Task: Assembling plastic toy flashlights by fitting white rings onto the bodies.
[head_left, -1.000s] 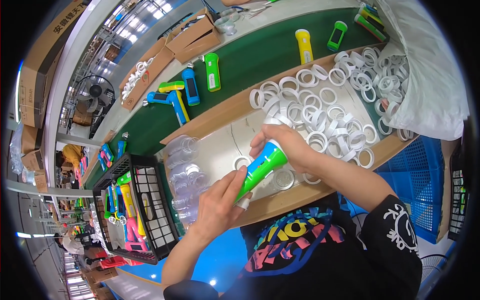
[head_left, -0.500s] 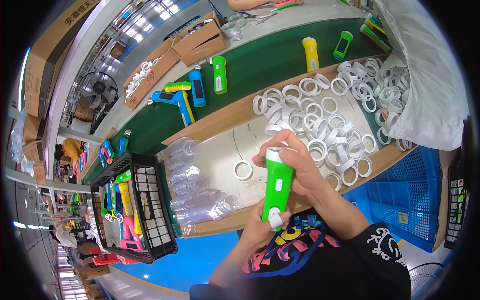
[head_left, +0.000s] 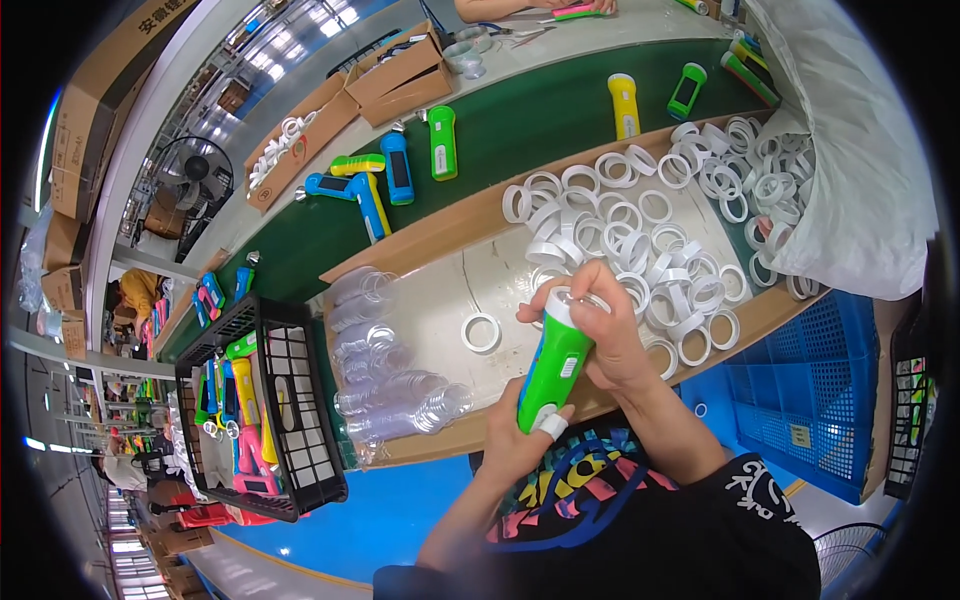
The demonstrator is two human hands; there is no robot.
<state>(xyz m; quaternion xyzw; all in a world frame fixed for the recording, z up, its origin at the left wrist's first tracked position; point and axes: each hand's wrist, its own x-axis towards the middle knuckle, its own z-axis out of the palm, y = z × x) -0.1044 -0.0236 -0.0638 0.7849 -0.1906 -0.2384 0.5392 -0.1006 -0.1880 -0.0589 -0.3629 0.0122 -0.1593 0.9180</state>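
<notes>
A green flashlight (head_left: 553, 368) is held at a slant in front of my chest, its white-rimmed head pointing up and away. My left hand (head_left: 512, 436) is wrapped round its lower body, and a white band shows on a digit of that hand. At the top, the fingers and thumb of my right hand (head_left: 612, 335) close round the white rim (head_left: 562, 303). Beyond them, many loose white rings (head_left: 620, 240) lie heaped in a shallow cardboard tray (head_left: 440, 243). One white ring (head_left: 481, 333) lies apart, left of the flashlight. Clear round lenses (head_left: 400, 400) stand in rows at the tray's left end.
Several flashlights, among them a green one (head_left: 442, 143) and a yellow one (head_left: 623, 105), lie on the green belt (head_left: 520, 120) behind the tray. A black crate (head_left: 300, 420) with flashlights is at left. Blue crates (head_left: 800, 400) and a white plastic bag (head_left: 850, 200) are at right.
The flashlight has tilted further, its head moving slightly right and its lower end left, and it has turned a little about its length. Both hands keep their hold.
</notes>
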